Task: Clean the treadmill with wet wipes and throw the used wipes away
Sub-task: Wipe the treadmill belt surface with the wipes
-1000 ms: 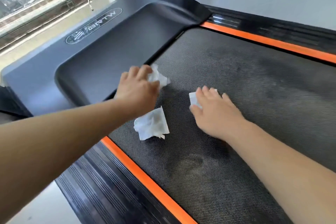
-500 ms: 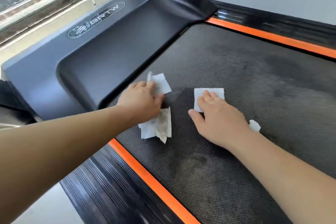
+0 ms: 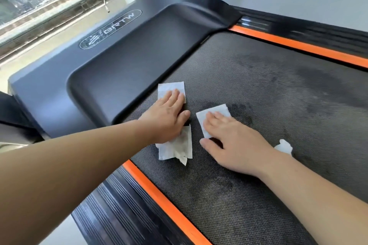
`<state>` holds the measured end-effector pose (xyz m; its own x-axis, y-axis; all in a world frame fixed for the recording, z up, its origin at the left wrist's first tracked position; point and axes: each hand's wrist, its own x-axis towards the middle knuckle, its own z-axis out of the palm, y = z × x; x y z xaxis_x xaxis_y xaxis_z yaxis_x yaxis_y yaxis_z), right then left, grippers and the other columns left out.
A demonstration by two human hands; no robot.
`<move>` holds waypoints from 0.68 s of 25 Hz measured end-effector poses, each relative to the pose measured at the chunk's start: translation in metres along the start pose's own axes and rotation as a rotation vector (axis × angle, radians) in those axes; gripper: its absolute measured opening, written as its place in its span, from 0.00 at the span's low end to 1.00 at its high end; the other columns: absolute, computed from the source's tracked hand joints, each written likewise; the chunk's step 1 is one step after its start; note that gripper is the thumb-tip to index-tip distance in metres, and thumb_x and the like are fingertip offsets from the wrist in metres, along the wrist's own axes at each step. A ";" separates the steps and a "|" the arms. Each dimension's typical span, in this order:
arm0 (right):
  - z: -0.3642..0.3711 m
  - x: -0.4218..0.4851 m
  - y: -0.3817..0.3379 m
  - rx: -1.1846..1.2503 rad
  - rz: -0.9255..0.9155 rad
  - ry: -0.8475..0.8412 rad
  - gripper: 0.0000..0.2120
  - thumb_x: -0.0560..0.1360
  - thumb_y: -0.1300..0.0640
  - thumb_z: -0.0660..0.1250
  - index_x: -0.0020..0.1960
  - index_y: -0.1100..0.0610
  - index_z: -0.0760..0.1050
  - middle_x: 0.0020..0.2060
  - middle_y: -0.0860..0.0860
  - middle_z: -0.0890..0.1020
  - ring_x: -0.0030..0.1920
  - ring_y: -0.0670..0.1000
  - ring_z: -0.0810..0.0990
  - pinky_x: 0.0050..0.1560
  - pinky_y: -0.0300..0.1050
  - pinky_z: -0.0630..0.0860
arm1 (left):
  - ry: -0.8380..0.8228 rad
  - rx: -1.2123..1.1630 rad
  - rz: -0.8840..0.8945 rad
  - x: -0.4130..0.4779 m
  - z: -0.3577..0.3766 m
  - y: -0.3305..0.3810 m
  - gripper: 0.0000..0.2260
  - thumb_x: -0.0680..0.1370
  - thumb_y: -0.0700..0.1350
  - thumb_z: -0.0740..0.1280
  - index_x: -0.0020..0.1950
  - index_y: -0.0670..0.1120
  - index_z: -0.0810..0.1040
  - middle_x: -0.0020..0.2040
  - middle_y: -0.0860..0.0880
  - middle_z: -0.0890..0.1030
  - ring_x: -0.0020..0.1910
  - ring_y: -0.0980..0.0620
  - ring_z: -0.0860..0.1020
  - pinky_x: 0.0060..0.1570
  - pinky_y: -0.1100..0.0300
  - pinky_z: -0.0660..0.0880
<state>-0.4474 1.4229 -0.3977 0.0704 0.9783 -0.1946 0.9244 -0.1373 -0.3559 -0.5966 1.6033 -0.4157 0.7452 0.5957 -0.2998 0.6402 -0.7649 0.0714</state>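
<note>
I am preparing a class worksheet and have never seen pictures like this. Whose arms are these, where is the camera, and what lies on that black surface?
The camera sits on a person's head and looks down, so the two bare arms are that person's own. The black textured surface is a treadmill belt, edged by an orange side strip. The left hand presses flat on a white wipe, and a crumpled piece shows by its wrist. The right hand presses flat on a second wipe. A small white scrap lies beside the right wrist. Neither hand grips anything.
</note>
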 end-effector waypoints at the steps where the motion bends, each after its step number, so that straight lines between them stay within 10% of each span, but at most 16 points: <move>1: -0.001 0.004 0.002 0.009 0.020 -0.016 0.31 0.83 0.37 0.49 0.82 0.51 0.56 0.82 0.44 0.51 0.81 0.42 0.46 0.79 0.40 0.43 | 0.010 -0.003 -0.035 0.011 0.000 -0.003 0.31 0.85 0.59 0.47 0.84 0.44 0.46 0.84 0.43 0.45 0.83 0.45 0.42 0.81 0.49 0.43; 4: -0.008 0.029 0.015 0.042 0.233 -0.026 0.31 0.84 0.39 0.42 0.83 0.53 0.49 0.83 0.48 0.47 0.82 0.45 0.43 0.80 0.44 0.40 | 0.070 -0.006 -0.015 0.023 -0.007 0.001 0.32 0.84 0.60 0.45 0.83 0.44 0.48 0.84 0.40 0.47 0.83 0.44 0.43 0.81 0.50 0.41; 8: -0.004 0.034 0.009 -0.039 0.290 -0.011 0.31 0.83 0.44 0.43 0.83 0.57 0.48 0.83 0.52 0.47 0.82 0.48 0.44 0.81 0.48 0.43 | 0.029 0.082 0.430 -0.024 0.006 0.024 0.31 0.84 0.59 0.43 0.84 0.45 0.47 0.83 0.48 0.45 0.82 0.51 0.41 0.78 0.60 0.34; 12: 0.006 0.012 -0.018 -0.037 0.100 -0.026 0.31 0.83 0.44 0.46 0.83 0.56 0.51 0.83 0.50 0.49 0.82 0.47 0.45 0.81 0.46 0.43 | 0.062 0.031 0.166 -0.009 -0.011 0.005 0.30 0.85 0.58 0.44 0.84 0.44 0.45 0.84 0.45 0.45 0.82 0.51 0.40 0.76 0.62 0.32; 17: -0.002 0.032 0.020 -0.096 0.380 -0.011 0.33 0.82 0.43 0.40 0.83 0.57 0.47 0.83 0.53 0.47 0.82 0.50 0.45 0.81 0.51 0.44 | 0.052 0.056 0.360 -0.011 -0.002 0.014 0.30 0.85 0.58 0.44 0.84 0.47 0.45 0.84 0.47 0.44 0.82 0.52 0.39 0.76 0.62 0.32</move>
<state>-0.4259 1.4517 -0.4094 0.4114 0.8586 -0.3058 0.8639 -0.4743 -0.1693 -0.5957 1.5867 -0.4092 0.9303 0.2965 -0.2160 0.3251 -0.9392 0.1109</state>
